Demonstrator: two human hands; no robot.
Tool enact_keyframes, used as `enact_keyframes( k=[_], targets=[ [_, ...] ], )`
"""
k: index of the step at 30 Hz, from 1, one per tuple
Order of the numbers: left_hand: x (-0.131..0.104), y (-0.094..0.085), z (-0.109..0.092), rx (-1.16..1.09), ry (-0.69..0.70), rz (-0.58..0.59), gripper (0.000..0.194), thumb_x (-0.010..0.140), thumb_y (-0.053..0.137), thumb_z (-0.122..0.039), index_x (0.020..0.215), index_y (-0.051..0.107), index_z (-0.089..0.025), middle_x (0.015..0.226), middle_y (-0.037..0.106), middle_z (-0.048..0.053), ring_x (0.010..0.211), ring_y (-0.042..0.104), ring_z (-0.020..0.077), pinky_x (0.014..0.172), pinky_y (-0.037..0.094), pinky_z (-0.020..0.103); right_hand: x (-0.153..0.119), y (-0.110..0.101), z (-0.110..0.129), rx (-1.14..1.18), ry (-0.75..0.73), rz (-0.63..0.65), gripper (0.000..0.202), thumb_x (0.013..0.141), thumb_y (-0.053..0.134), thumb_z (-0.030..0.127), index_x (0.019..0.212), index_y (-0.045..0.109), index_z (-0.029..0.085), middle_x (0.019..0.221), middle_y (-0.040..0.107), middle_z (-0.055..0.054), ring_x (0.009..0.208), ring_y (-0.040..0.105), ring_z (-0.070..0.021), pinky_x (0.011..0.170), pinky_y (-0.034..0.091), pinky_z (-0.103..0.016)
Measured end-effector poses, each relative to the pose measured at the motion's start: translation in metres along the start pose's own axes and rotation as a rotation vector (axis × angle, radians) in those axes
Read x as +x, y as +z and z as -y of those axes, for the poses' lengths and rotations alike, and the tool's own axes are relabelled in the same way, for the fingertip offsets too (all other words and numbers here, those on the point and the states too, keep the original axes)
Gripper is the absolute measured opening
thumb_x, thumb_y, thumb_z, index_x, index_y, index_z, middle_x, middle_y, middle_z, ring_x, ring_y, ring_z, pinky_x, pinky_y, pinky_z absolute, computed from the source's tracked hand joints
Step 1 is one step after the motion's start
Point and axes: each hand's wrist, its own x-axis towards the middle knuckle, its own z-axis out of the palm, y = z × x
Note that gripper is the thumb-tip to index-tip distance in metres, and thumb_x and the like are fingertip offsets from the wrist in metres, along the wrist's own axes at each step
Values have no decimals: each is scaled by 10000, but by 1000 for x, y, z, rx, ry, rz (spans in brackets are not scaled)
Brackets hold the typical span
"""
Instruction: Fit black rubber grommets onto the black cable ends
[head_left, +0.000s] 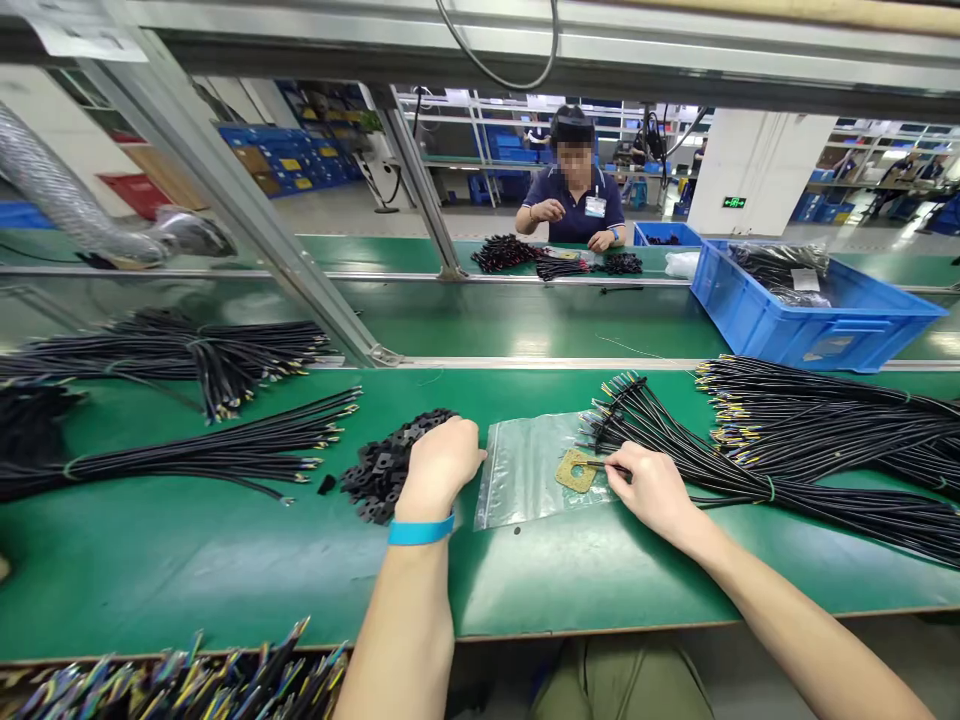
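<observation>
My left hand (pixel 444 462), with a blue band at its wrist, is over the right side of a pile of black small parts (pixel 379 470). Its fingers are mostly hidden under the hand, so what they hold cannot be seen. Pinched in my right hand (pixel 651 487) is the end of a thin black cable (pixel 596 463). That end reaches over a yellowish square sponge (pixel 574 472) with a hole in its middle. Under the sponge lies a clear zip bag (pixel 517 475). Right behind my right hand spreads a tied bundle of black cables (pixel 697 450) with black pieces near their tips.
More cable bundles lie left (pixel 225 455) and right (pixel 817 420). A blue bin (pixel 840 340) stands beyond the metal rail (pixel 525 363). Frame posts (pixel 255 190) rise at left. Loose wire ends (pixel 225 680) stick up below the table edge. Across sits a co-worker (pixel 574 195).
</observation>
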Motion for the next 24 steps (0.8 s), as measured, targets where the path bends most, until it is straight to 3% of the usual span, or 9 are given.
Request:
enact_keyframes(
  k=[5,8,12,17,24],
  targets=[
    [2,0,-2,33,-2,16,166,776,533,-191,795,693,-149,937,713,182,924,673,323,748,495,354,1,1,3,-259,-100,129,166,884,555,144,779,679,173,795,650,-48,608,594,-138,544,342,-261],
    [-1,-5,-5,12,-23,19,191,781,514,-194,808,699,-153,963,720,180,931,675,313,746,492,344,2,1,3,-292,-134,144,183,893,535,143,766,666,165,788,638,-56,616,597,-143,539,332,-266],
    [-13,-16,-9,21,-20,62,219,779,486,-176,803,703,-165,928,728,162,897,682,297,712,482,329,1,0,0,-206,-105,51,178,900,526,165,803,674,180,782,646,-44,631,611,-149,565,356,-258],
    [-21,-19,-7,44,42,102,305,687,485,-45,855,702,-178,924,728,146,896,678,294,695,461,322,0,-1,-4,87,-23,-137,218,950,470,208,1026,673,194,912,701,-45,695,644,-148,666,439,-250],
    [-12,-12,-5,41,14,87,273,748,477,-88,876,708,-158,970,720,150,936,673,293,741,479,336,2,4,-4,255,4,-112,242,941,464,226,1066,671,206,998,725,-51,815,682,-169,728,485,-263]
  ],
)
